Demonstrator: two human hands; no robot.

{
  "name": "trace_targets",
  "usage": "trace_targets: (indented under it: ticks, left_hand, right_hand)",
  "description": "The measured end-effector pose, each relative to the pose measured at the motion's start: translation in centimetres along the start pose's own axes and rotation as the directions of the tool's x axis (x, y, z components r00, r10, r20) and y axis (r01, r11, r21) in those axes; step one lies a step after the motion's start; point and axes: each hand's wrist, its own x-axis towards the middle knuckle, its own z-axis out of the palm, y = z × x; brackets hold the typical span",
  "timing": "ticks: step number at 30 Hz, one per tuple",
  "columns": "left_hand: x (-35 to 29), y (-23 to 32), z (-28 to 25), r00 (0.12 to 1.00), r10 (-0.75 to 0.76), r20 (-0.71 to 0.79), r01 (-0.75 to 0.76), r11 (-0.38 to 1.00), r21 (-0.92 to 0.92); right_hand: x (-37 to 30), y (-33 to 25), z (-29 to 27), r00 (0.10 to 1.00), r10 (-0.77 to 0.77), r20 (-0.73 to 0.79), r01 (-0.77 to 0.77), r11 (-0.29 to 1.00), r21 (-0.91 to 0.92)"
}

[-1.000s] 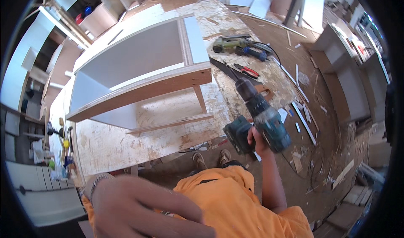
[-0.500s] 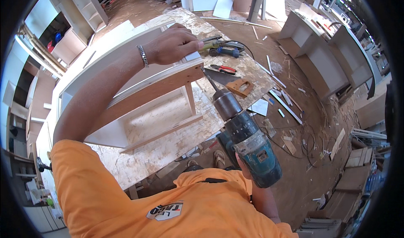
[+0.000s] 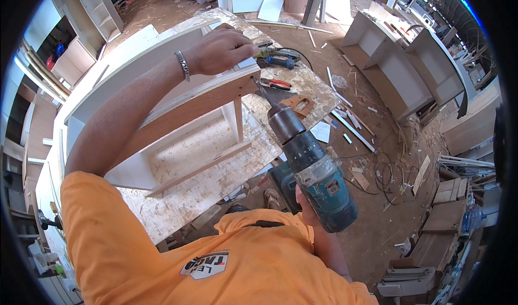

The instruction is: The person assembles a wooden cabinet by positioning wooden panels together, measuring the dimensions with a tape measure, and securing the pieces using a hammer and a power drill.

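Observation:
My right hand (image 3: 306,207) is wrapped round the handle of a teal and black cordless drill (image 3: 319,183), partly hidden behind its body. The drill's long bit (image 3: 264,93) meets the end of a brown wooden rail on a cabinet carcass (image 3: 189,101). White panels and plywood edges make up this carcass, which lies on the worktable. Over its upper right corner my left hand (image 3: 222,50) is closed, fingers bent over the top and thumb pointing right. Just beyond lie red-handled pliers (image 3: 276,83) and a handsaw with a wooden handle (image 3: 298,104).
A blue corded power tool (image 3: 279,62) lies at the far end of the worn worktable (image 3: 259,148). Offcuts and a cable (image 3: 386,181) litter the floor to the right. An open shelf unit (image 3: 377,70) stands at the far right, with stacked boards (image 3: 440,229) nearer.
The whole view has shifted slightly. The drill is angled a little differently, with more of its base showing, and its bit stays at the rail's end. My left hand keeps its place on the carcass.

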Motion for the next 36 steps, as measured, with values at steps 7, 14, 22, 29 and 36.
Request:
trace_targets:
  ticks: [7, 14, 22, 29, 36]
  left_hand:
    - [0.6, 0.6, -0.2, 0.997, -0.040, 0.059, 0.044, 0.998, -0.055]
    - [0.3, -0.5, 0.2, 1.000, -0.012, 0.026, 0.014, 0.999, -0.040]
    - [0.3, 0.1, -0.2, 1.000, 0.027, -0.006, -0.027, 0.999, -0.033]
    - [-0.2, 4.2, -2.8, 0.988, 0.035, 0.150, -0.001, 0.974, -0.226]
    - [-1.3, 5.2, -4.3, 0.927, 0.137, 0.349, -0.121, 0.990, -0.068]
  right_hand:
    - [0.1, -0.5, -0.9, 0.913, 0.291, 0.286, -0.377, 0.870, 0.319]
    - [0.4, -0.5, 0.1, 0.966, 0.226, 0.125, -0.258, 0.863, 0.434]
    - [-1.2, -1.1, -0.2, 0.956, 0.187, 0.225, -0.245, 0.932, 0.267]
    - [-2.6, -0.8, 0.1, 0.935, 0.261, 0.242, -0.315, 0.923, 0.220]
    - [-2.5, -1.2, -0.7, 0.927, 0.266, 0.265, -0.349, 0.871, 0.345]
